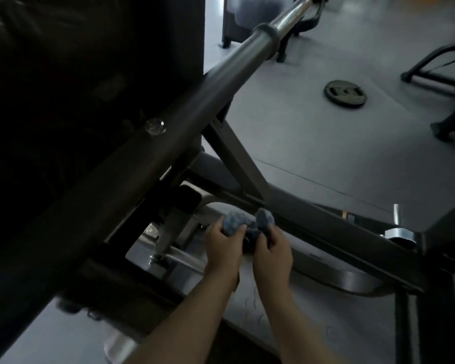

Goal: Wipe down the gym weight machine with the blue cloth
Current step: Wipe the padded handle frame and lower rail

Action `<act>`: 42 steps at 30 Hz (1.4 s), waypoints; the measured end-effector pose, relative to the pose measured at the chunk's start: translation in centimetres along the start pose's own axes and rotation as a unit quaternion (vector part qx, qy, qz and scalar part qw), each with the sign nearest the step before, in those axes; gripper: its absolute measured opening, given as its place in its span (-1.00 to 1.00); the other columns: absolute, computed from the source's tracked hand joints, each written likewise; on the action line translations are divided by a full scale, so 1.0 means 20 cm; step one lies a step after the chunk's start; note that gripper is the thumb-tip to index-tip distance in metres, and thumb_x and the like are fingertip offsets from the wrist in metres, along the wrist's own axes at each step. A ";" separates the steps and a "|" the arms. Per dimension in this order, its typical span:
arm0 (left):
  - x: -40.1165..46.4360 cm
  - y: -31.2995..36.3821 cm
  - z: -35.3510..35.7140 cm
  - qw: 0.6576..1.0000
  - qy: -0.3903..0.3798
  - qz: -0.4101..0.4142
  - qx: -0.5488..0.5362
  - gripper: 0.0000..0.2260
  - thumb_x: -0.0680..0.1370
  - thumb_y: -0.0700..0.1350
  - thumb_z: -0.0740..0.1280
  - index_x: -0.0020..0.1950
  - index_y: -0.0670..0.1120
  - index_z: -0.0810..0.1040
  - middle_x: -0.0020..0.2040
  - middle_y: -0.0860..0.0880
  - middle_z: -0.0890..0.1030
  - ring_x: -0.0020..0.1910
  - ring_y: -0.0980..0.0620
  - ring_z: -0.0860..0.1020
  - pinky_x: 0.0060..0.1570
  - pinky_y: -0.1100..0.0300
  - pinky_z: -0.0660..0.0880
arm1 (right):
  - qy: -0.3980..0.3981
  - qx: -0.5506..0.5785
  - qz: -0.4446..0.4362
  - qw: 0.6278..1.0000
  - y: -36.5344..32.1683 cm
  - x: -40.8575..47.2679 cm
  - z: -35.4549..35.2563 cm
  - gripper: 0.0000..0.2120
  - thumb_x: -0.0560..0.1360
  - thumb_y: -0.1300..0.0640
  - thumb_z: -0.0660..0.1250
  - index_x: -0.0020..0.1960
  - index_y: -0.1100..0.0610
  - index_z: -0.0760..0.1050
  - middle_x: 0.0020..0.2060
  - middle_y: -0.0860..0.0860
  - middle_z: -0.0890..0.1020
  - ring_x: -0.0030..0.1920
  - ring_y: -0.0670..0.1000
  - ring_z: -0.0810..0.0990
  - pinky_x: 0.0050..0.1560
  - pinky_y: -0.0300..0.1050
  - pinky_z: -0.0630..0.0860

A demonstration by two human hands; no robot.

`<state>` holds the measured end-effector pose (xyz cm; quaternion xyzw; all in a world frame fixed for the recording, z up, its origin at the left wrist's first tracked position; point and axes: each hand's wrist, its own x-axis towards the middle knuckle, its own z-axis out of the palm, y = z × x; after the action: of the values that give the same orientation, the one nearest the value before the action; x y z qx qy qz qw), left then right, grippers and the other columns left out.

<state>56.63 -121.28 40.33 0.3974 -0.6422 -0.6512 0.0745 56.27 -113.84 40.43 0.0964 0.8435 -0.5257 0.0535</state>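
Dim, slightly blurred head view, gym floor. Both hands sit lower centre of the frame, side by side, forearms coming in from the bottom edge. Left hand point(222, 241) grips one bunched end of the blue cloth point(243, 223), fingers curled round it. Right hand point(272, 249) grips the other bunched end, fingers likewise curled. Cloth is crumpled into two lumps sticking up above the knuckles, with a darker fold between the hands. It sits just in front of a low frame bar of the weight machine point(153, 143), centre of the frame; cannot tell whether the cloth touches the bar.

Machine fills the left half: a big dark pad upper left, and a thick diagonal tube running from lower left up to top centre, turning into a chrome bar point(286, 18) with a dark collar. A short chrome peg point(397, 214) stands at right, lower middle. A weight plate point(345, 94) lies flat on the grey floor point(326, 143), upper right, well apart from the hands. More dark equipment legs along the right edge.
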 end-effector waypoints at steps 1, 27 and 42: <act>0.09 0.02 0.05 1.000 0.014 0.015 0.018 -0.77 0.51 -0.18 0.35 0.17 -0.16 0.52 0.18 -0.14 0.55 0.14 -0.09 0.54 0.15 0.02 0.49 | 0.013 -0.011 -0.012 1.000 -0.01 0.08 0.02 -0.69 0.56 0.28 0.18 0.29 0.26 0.47 0.26 0.10 0.46 0.24 0.07 0.46 0.24 -0.11 0.42; 0.32 -0.08 0.58 0.990 -0.103 0.052 0.082 -0.58 0.65 -0.21 0.06 0.51 -0.21 0.12 0.53 -0.11 0.04 0.48 0.00 0.07 0.33 0.35 0.02 | -0.256 -0.245 0.019 0.935 0.04 1.15 0.11 -0.84 0.57 0.11 0.10 -0.12 0.08 0.42 0.01 0.21 0.54 0.10 0.13 0.50 0.20 0.10 0.41; 0.42 -0.11 0.53 0.971 -0.072 0.135 0.182 -0.31 0.57 -0.12 0.27 0.52 -0.23 -0.10 0.54 -0.15 -0.15 0.52 -0.06 0.00 0.39 0.33 0.00 | -0.260 -0.209 0.044 0.942 0.07 1.25 0.17 -0.51 0.60 -0.22 -0.03 0.29 0.06 0.40 0.17 0.09 0.41 0.20 -0.01 0.36 0.31 -0.02 0.22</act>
<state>45.38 -117.71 33.32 0.2657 -0.8014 -0.5343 0.0417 32.04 -113.71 32.95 -0.0196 0.8862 -0.3412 0.3127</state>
